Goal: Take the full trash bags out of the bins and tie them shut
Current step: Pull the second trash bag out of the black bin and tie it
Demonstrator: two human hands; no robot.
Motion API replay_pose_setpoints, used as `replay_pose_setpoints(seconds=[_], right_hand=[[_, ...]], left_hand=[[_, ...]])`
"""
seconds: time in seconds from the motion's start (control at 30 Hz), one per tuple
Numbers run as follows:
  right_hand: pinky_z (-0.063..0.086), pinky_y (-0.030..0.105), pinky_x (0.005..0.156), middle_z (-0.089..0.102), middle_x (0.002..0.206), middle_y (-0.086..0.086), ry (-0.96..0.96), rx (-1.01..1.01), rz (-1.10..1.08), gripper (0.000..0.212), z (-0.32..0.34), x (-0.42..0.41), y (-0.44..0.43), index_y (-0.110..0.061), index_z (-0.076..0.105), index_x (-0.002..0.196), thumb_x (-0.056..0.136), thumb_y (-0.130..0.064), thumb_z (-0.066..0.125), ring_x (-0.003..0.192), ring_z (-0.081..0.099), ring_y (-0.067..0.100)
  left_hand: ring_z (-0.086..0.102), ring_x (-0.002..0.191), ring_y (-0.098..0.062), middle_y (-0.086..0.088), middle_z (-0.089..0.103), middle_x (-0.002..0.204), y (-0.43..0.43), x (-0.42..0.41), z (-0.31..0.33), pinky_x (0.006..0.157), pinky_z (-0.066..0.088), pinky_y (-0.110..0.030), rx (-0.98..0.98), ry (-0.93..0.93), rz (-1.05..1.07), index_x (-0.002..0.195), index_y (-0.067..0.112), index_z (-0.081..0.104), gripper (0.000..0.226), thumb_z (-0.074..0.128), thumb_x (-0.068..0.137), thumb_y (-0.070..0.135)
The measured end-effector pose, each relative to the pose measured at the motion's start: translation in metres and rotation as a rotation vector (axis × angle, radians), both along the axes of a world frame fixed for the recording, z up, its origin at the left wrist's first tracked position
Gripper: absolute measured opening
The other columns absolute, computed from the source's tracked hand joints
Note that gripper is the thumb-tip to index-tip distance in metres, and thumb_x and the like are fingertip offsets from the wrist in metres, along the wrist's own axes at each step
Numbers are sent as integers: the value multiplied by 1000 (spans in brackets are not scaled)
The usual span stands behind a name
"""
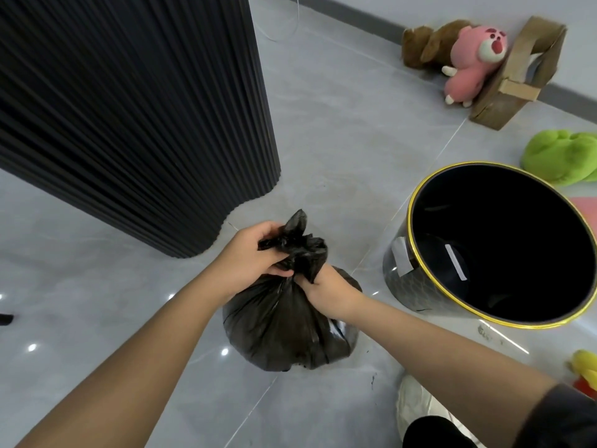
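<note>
Tying was underway on one bag: the black trash bag [287, 321] was already out of the bin [400, 276] and sat on the grey tiled floor [339, 140], just left of it. The bin stood upright, gold-rimmed, and looked empty inside apart from a white strip on the wall; no liner visible, though the interior was too dark to be sure. Bag body was bulged and full, neck gathered into a bunch at the top. Left hand [255, 253] was closed around the upper tails of the neck, fingers curled in, knuckles up. Right hand [326, 286] was closed lower on the neck from the right side, wrist bent inward, pinching the plastic just above the bag body. Both forearms reached forward and down, converging on the knot area. Couldn't tell whether a knot was already cinched or only twisted; my read is it was mid-tie, not finished. Only one bin in view, so any others were still to be checked. A ribbed dark column [129, 118] stood behind the bag; plush toys [471, 66] lay well apart by the wall.
</note>
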State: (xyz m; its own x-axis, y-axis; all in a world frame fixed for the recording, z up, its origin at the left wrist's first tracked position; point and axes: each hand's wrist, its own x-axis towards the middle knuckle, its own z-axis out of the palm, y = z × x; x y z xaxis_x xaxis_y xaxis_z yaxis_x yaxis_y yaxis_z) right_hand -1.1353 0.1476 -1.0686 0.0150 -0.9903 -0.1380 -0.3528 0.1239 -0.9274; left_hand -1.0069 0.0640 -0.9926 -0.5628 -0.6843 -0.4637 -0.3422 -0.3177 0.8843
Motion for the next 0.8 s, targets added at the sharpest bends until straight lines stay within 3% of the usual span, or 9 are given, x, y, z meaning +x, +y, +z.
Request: replay_pose_setpoints(seconds=[0.13,0.27,0.4,0.53,0.6,0.67,0.73,0.8], right_hand=[[34,30,108,54,134,7,-80,113,-92,34,-5,-4,-3,-11,50,131,98,-11,43,126,45,17],[35,33,109,53,134,2,-150,183,-40,33,-4,-6,-7,-18,50,131,99,-17,41,127,45,16],[38,41,107,58,128,5,-142,292,38,27,-1,-7,-6,-27,53,123,100,-28,39,122,51,20],[39,20,102,59,123,-13,-259,358,24,26,6,-9,0,-39,52,119,94,-45,45,116,52,1],[41,18,101,60,121,-15,-214,325,55,31,3,-8,2,-35,56,120,89,-38,60,116,53,-1],[43,25,98,63,112,-10,-59,286,96,35,-6,-7,1,-19,61,116,84,-31,68,111,56,7],[43,30,94,61,100,-9,14,278,127,28,-11,-9,1,-11,61,110,87,-25,66,103,55,11],[45,37,99,64,107,-2,12,273,123,30,-10,-10,0,-12,61,111,87,-29,64,107,57,15]], left_hand=[[68,93,-9,1,64,106,0,11,-6,79,57,-27,-76,6,16,100,23,63,33,63,83,-6],[71,85,-14,-6,68,100,0,19,-17,77,58,-31,-66,-17,83,97,20,67,27,62,84,-4],[69,66,-15,-3,69,86,-4,19,-19,64,59,-25,-168,-106,28,90,20,70,23,62,85,-1],[67,66,-23,-5,69,78,-12,17,-21,57,58,-29,-234,-146,22,84,18,70,21,60,87,0],[65,64,-26,-6,68,77,-15,13,-23,56,58,-31,-236,-145,45,83,15,68,16,61,87,1],[64,65,-22,-8,66,80,-14,7,-24,57,58,-29,-189,-107,81,86,11,67,10,61,87,2],[65,68,-18,-9,65,86,-12,5,-25,61,58,-27,-142,-73,111,94,9,66,8,62,87,6],[66,75,-14,-1,65,93,-12,15,-30,62,56,-26,-191,-124,62,100,18,65,12,63,88,18]])
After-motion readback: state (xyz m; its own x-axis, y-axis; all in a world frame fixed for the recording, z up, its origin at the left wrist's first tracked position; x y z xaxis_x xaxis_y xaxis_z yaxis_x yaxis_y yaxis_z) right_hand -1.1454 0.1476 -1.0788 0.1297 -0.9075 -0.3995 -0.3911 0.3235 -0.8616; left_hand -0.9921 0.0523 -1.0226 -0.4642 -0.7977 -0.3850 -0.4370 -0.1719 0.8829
